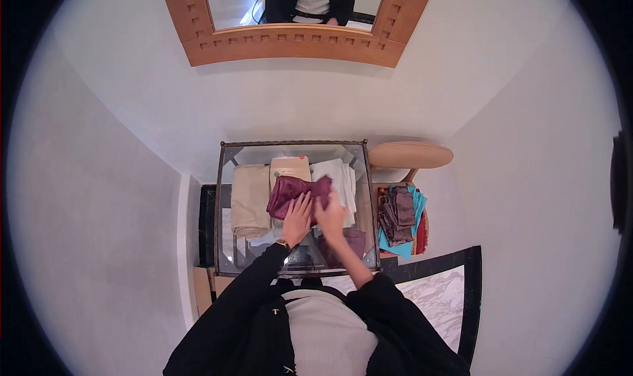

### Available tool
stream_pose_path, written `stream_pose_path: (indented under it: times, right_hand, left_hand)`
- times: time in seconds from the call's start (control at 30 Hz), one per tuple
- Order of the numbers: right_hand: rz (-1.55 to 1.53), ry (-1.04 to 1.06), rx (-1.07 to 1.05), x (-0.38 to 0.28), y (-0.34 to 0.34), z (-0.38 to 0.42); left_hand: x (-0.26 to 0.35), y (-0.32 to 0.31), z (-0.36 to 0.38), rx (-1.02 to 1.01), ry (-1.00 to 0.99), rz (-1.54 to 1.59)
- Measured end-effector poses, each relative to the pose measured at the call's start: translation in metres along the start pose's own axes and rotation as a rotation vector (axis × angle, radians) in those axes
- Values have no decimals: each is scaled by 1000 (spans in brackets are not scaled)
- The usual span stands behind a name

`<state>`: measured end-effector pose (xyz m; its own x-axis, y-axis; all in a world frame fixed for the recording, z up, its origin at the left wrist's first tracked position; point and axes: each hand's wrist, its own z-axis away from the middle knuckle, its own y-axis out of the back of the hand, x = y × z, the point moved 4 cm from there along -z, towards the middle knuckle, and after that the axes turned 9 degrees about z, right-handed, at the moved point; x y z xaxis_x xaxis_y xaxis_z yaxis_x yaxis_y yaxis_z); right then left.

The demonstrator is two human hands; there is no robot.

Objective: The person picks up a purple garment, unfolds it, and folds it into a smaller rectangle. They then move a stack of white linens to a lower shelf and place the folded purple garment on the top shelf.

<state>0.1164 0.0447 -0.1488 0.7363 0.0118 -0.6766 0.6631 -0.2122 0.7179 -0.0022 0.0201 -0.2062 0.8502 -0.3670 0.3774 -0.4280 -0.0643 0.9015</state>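
Observation:
A shiny maroon cloth (pixel 283 192), partly folded, lies at the middle of the glass-topped table (pixel 247 257). My left hand (pixel 298 219) rests flat on it with the fingers stretched out. At the cloth's right end, my right hand (pixel 331 214) has its fingers closed on the fabric, which bunches up there and is slightly blurred. Left of the maroon cloth sits a folded beige cloth (pixel 250 201). Behind it is a pale flat box (pixel 290 167) with a red dot, partly covered. White folded cloths (pixel 345 178) lie to the right, overlapped by the maroon one.
A chair (pixel 410 155) stands at the table's right, its seat bearing brown cloth (pixel 397 218), turquoise cloth (pixel 420 201) and a red patterned piece (pixel 422 237). Dark metal edging (pixel 218 211) frames the table. A wood-framed mirror (pixel 290 46) hangs on the wall behind.

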Motion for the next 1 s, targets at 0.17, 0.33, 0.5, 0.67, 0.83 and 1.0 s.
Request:
stream_pose_path:
  times: [0.17, 0.33, 0.5, 0.67, 0.83, 1.0]
  right_hand:
    - [3, 199, -418, -51, -67, 13]
    - [-188, 535, -281, -50, -60, 23]
    - [-458, -99, -126, 40, -37, 23]
    - [-1012, -529, -623, 76, -43, 37]
    - [-1317, -711, -629, 68, -16, 55]
    - [-1613, -807, -493, 87, 9, 70]
  left_hand:
    - [2, 3, 5, -20, 63, 11]
    - [-21, -26, 22, -513, 301, 205]
    - [-26, -49, 34, -135, -58, -10]
    - [10, -55, 48, -21, -243, 66]
    - [59, -37, 55, -11, -293, 175]
    - [89, -6, 36, -71, -324, 232]
